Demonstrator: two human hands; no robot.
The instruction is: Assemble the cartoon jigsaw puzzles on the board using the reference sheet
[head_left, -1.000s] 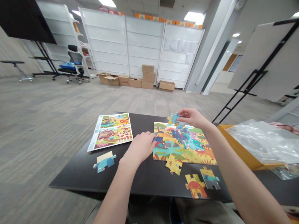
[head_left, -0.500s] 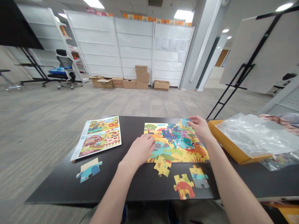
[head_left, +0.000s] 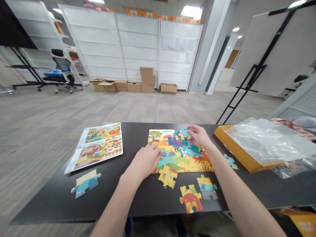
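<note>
A colourful animal jigsaw puzzle lies on the black table. My right hand is closed at its far edge, fingers pinching a light-blue puzzle piece over the top of the picture. My left hand lies with fingers outstretched on the puzzle's left edge. Just below, a yellow piece touches or overlaps the near edge. Closer to me are a red lion-face piece and a yellow, blue and grey piece. Right of my right forearm is another light-blue piece.
At the left are a printed picture sheet and a blue elephant piece. A yellow box topped with clear plastic wrapping stands at the right. Beyond the table are cardboard boxes and a board stand.
My right hand has moved left along the puzzle's far edge with the light-blue piece. A loose light-blue piece now shows beside my right forearm. The left hand stays at the left edge.
</note>
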